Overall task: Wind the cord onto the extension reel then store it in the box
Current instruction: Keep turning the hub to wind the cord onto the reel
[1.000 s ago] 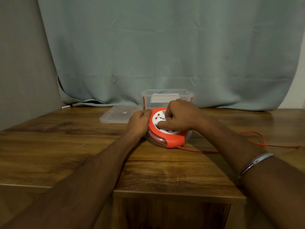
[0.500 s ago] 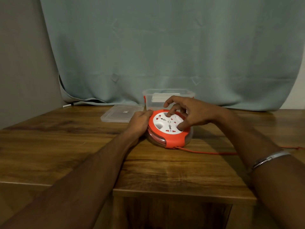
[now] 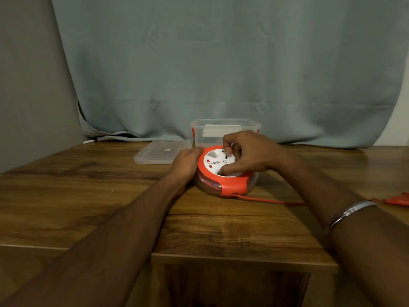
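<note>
An orange extension reel [image 3: 230,183] with a white socket face lies flat on the wooden table [image 3: 110,196]. My left hand [image 3: 187,162] grips its left rim. My right hand [image 3: 250,152] rests on the white face with fingers curled on it. The orange cord [image 3: 263,199] leaves the reel's front and runs right along the table to the orange plug [image 3: 398,199] at the right edge. A clear plastic box [image 3: 223,129] stands open just behind the reel.
The box's clear lid [image 3: 161,151] lies flat to the left of the box. A grey-green curtain [image 3: 221,63] hangs behind the table. The table's front edge steps down at the near left.
My right hand has turned on the reel's white face. The loose cord on the right has shortened, and the plug has slid into view at the right edge. My left hand stays put.
</note>
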`<state>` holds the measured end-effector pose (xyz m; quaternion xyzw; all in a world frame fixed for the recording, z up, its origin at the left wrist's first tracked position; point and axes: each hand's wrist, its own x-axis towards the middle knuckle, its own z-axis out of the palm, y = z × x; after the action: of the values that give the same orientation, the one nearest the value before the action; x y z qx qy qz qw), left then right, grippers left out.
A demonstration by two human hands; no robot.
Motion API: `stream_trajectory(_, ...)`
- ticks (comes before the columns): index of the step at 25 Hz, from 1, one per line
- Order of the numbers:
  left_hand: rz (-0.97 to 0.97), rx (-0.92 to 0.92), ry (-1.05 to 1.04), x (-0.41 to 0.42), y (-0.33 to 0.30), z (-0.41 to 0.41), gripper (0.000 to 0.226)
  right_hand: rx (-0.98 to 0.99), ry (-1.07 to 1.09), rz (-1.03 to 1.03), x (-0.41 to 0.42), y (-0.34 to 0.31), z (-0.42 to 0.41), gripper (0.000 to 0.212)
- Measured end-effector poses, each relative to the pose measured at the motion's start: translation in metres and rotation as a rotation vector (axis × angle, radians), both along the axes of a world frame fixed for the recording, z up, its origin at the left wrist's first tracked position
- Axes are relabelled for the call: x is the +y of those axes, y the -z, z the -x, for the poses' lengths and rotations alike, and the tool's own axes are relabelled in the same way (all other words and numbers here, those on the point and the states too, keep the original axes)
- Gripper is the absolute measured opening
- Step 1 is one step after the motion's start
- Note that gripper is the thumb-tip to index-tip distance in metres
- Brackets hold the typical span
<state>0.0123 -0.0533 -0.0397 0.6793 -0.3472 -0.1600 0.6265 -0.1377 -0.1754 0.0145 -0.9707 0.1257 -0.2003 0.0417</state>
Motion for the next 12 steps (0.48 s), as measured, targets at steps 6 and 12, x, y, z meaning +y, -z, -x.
stream_trajectory(6,0.001,-0.002,0.002,-0.003,0.0,-0.001,0.035,0.017,0.024,0.042,0.005,0.003,-0.007,0.054)
stream_trajectory(12,0.016,0.004,0.004,-0.003,0.001,-0.001,0.034,-0.095,-0.063,-0.007,-0.002,0.002,-0.011,0.036)
